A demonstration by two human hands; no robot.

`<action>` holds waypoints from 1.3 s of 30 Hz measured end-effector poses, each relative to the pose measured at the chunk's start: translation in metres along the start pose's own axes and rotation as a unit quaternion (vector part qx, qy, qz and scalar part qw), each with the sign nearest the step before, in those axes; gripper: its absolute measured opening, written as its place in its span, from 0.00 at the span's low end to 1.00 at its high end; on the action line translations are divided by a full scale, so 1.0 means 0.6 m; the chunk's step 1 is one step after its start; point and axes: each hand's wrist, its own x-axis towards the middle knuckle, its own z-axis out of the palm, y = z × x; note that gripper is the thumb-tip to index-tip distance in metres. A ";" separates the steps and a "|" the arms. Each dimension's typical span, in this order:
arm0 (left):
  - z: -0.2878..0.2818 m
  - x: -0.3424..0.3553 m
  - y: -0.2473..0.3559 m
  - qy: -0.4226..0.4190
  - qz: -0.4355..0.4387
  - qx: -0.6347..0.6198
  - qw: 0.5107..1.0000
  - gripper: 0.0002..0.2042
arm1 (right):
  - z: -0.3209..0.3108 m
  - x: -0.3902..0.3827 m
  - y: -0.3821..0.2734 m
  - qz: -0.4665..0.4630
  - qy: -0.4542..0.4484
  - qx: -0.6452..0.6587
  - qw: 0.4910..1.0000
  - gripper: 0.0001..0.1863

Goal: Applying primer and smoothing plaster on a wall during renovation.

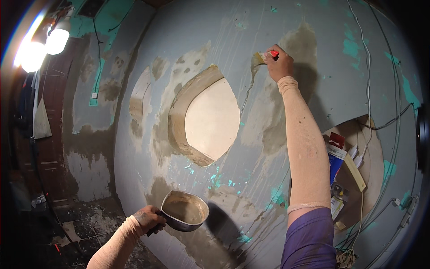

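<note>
Right arm extended; right hand (281, 64), upper right of centre, clamps its fingers on a brush (259, 58) (bristles at the wall (264, 22)); left hand (149, 218), lower left, grips the handled pan (188, 226).

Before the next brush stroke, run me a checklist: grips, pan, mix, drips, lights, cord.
1. Right hand gripping the brush: ok, fingers closed around it.
2. Left hand holding the pan: ok, open side up.
3. Grey-brown mix in the pan: ok for presence; cannot tell its thickness.
4. Drips under the brush: not ok, a wet streak runs down the wall from the bristles.
5. Light bulbs: ok, lit at the upper left.
6. White cord clear of the brush: ok, it hangs farther right, beyond the right hand.
</note>
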 end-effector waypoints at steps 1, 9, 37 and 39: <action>0.004 0.000 -0.002 -0.001 -0.006 0.000 1.000 0.09 | -0.006 -0.008 0.004 -0.003 0.024 0.014 1.000 0.05; 0.029 -0.014 0.000 -0.012 0.001 0.006 1.000 0.08 | -0.049 -0.130 -0.079 0.112 0.109 0.312 0.937 0.02; 0.185 -0.225 -0.417 -0.015 -0.004 0.030 0.999 0.15 | -0.364 -0.917 -0.604 0.722 -0.066 0.374 0.578 0.05; 0.209 -0.243 -0.429 -0.022 -0.002 0.056 0.998 0.18 | -0.398 -0.943 -0.618 0.724 -0.043 0.343 0.597 0.04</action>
